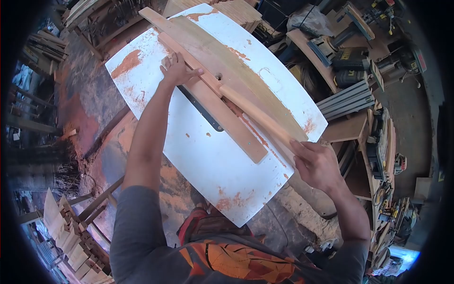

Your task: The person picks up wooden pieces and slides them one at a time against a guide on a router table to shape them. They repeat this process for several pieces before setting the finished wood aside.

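Note:
A long wooden strip (260, 112) lies diagonally over the white tabletop (198, 165). My right hand (318, 163) is closed around its near right end. Further up, my left hand (178, 72) rests with fingers spread on a flat wooden board (231, 124), its thumb reaching toward the strip. This board runs alongside the strip, with a dark metal bar (201, 110) along its outer side. Across the strip lies a wider wooden panel with a curved edge (246, 73). A dark round hole (218, 75) shows in the panel next to the strip.
Reddish sawdust (126, 64) is scattered on the tabletop and floor. Stacked boards (236, 19) stand behind it. To the right are a workbench with tools (350, 59), grey metal bars (347, 102) and a wooden shelf (347, 130). Cut wood pieces (78, 246) are piled at lower left.

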A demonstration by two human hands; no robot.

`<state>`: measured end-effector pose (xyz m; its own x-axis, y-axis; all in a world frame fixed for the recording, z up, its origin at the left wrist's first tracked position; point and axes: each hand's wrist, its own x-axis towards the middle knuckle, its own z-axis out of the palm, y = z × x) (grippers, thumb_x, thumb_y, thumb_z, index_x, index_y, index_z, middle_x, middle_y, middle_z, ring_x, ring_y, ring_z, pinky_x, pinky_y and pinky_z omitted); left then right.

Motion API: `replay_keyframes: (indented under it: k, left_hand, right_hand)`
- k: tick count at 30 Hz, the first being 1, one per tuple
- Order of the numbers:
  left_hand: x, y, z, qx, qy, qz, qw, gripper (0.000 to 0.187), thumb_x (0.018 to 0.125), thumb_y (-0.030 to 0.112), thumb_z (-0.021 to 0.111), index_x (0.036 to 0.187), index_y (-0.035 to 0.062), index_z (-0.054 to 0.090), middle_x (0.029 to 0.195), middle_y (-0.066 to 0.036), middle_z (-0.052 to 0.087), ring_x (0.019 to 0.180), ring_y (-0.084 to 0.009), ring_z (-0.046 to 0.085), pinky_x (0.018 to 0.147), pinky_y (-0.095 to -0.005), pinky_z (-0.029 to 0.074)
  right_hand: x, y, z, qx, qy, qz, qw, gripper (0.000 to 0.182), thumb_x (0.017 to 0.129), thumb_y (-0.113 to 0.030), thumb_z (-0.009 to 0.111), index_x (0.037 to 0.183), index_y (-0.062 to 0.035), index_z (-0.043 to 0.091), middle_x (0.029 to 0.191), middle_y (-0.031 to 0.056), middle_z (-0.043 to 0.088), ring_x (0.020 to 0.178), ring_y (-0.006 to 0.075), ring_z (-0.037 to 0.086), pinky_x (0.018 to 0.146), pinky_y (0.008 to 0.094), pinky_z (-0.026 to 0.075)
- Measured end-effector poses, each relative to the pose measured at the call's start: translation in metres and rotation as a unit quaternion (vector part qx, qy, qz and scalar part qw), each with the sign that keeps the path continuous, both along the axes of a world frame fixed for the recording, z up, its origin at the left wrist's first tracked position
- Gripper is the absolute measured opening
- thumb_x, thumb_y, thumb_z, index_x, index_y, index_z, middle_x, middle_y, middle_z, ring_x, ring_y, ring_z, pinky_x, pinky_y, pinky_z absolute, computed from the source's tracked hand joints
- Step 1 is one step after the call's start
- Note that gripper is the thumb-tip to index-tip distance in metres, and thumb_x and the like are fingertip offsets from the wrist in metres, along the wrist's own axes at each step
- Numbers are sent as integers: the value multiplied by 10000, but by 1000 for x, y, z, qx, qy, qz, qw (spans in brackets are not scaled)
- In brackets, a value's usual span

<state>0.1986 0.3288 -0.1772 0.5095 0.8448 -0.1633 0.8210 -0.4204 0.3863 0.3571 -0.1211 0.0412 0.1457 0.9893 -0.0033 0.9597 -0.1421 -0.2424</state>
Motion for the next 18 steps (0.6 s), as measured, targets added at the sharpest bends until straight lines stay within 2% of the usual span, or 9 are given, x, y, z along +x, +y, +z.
replay_keyframes:
  k: [3, 5, 11, 18]
  left_hand:
    - [-1, 9, -1, 5, 1, 6, 1000, 1443, 648, 825, 712, 1574, -54, 39, 1647, -280, 61, 1494, -543, 17, 1178, -677, 36]
    - [-3, 16, 1, 5, 0, 6, 1000, 1437, 648, 818, 718, 1574, -54, 50, 1647, -280, 64, 1492, -546, 27, 1176, -680, 40]
    - [-6, 37, 9, -7, 17, 0, 1000, 1422, 654, 804, 727, 1576, -48, 59, 1650, -271, 67, 1489, -552, 37, 1172, -687, 51]
    - [-15, 78, 10, -7, 11, 19, 1000, 1400, 662, 782, 741, 1576, -40, 71, 1655, -249, 90, 1488, -554, 37, 1173, -687, 66]
  right_hand:
    - [-1, 10, 3, 13, -3, -4, 1000, 436, 789, -46, 709, 1225, -74, 693, 916, 120, 713, 732, 312, 693, 654, 409, 563]
    - [-5, 19, 10, -36, -7, -21, 999, 425, 798, -53, 696, 1222, -89, 702, 889, 108, 708, 718, 300, 689, 653, 407, 566]
    - [0, 33, -4, 4, 8, -8, 1000, 417, 819, -55, 673, 1234, -88, 699, 828, 120, 684, 679, 310, 681, 634, 414, 564]
    - [-10, 79, -11, -1, -1, -9, 1000, 417, 818, -45, 652, 1233, -67, 695, 800, 121, 674, 684, 313, 675, 632, 417, 557]
